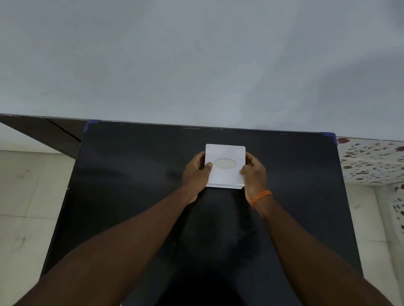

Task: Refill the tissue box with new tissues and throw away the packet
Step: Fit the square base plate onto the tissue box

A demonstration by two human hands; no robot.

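A white square tissue box (224, 174) with an oval opening in its top sits on the black table (130, 184), near the far middle. My left hand (195, 175) grips its left side, thumb resting on the top. My right hand (254, 176) holds the right side the same way; an orange thread band circles that wrist. No tissue shows through the oval opening. No tissue packet is in view.
The table stands against a plain grey wall (200, 60). Pale floor tiles (16, 202) lie to the left. A flower-patterned cloth surface (379, 160) lies to the right of the table. Blue tape marks the table's far corners.
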